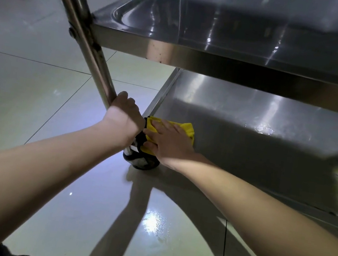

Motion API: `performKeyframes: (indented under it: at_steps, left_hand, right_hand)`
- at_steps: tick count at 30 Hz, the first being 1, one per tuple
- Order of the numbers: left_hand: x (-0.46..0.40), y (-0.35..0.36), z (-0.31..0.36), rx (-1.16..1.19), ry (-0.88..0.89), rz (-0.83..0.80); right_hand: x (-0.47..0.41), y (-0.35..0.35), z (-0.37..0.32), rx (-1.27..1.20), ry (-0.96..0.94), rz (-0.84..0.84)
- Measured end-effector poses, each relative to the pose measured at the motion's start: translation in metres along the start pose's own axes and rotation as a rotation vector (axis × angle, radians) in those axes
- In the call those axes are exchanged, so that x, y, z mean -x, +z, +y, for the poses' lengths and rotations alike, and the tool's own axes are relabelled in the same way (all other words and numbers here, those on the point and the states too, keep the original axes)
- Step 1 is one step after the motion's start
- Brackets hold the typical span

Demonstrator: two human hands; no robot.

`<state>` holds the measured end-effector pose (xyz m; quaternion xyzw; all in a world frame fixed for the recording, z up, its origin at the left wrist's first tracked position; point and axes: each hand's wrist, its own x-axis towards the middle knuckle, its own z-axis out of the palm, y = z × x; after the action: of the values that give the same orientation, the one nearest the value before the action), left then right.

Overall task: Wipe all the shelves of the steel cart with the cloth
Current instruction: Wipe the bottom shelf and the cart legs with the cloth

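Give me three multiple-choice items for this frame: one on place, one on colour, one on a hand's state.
1. Where is the cloth?
A. bottom shelf, near corner
B. middle shelf
C. floor

2. What colour is the cloth?
A. blue
B. yellow
C. white

3. What is the left hand doing?
A. hanging free
B. pressing the cloth
C. gripping the cart post

Answers:
1 A, it lies on the bottom shelf by the caster.
2 B, yellow shows around the right hand.
3 C, its fingers wrap the post.
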<state>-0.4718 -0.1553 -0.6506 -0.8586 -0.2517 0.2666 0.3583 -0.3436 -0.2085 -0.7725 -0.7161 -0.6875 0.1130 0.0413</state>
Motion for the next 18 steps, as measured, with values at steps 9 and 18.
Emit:
performKeyframes:
  at_steps: [9,18]
  left_hand:
    - [-0.005,0.004,-0.001,0.042,-0.048,-0.035]
    - [-0.004,0.005,-0.004,0.046,-0.05,-0.03]
  right_hand:
    - [0.034,0.001,0.023,0.005,-0.02,0.045]
    - [0.131,-0.01,0.092,-0.013,0.113,-0.042]
